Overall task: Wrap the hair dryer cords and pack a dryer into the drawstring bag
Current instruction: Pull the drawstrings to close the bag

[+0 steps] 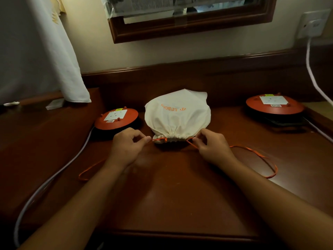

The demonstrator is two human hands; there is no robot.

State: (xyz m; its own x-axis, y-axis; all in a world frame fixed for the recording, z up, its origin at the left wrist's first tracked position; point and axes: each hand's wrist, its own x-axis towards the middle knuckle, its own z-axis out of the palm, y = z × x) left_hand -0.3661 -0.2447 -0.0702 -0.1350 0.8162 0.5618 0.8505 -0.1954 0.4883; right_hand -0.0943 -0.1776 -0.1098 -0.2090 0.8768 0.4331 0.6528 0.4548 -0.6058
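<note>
This is looking like a hotel room or a bedroom, at a built-in dressing counter. A dark polished wooden desk (180, 186) with a raised back rail is running along a cream wall, and a mirror in a dark wooden frame (191, 29) is hanging above it. A white cloth (45, 56) is draping down at far left. A white wall socket (313, 24) is sitting at far right, and two round red extension reels (116, 118) (273, 105) are resting on the desk.

Dark wooden desk (180, 186), cream drawstring bag (177, 118), 2 orange socket discs (116, 118), grey cable (54, 177)
</note>
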